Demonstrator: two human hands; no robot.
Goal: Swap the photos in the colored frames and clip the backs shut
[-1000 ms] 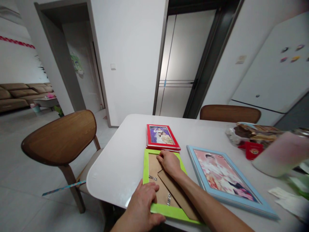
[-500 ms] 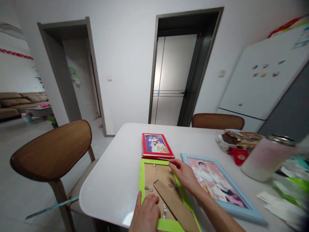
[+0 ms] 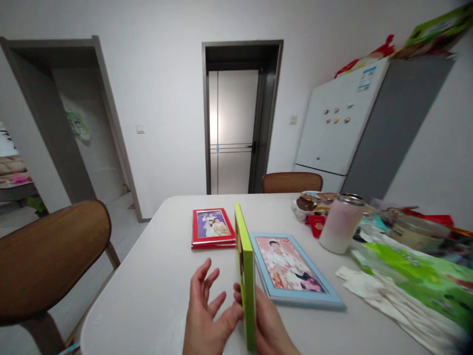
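Observation:
A lime-green picture frame [image 3: 248,276] stands on edge, seen almost edge-on, at the near side of the table. My right hand [image 3: 271,323] grips it from the right, partly hidden behind it. Left of the frame, my left hand [image 3: 209,310] has its fingers spread, its thumb close to the frame; whether it touches I cannot tell. Beyond it lies a red picture frame [image 3: 213,239] with a photo face up, seemingly on top of another red one. A light-blue picture frame [image 3: 306,298] with a photo lies flat to the right.
On the right of the white table [image 3: 148,276] stand a pink-and-white tumbler [image 3: 342,224], a red packet [image 3: 316,225], a green plastic package [image 3: 402,266] and white cloth gloves [image 3: 391,296]. Wooden chairs stand at the left [image 3: 55,251] and far side [image 3: 291,182].
The green frame has gone from lying back-up to standing on edge. My left hand has come off it with fingers spread, and my right hand grips its side. The view has turned right.

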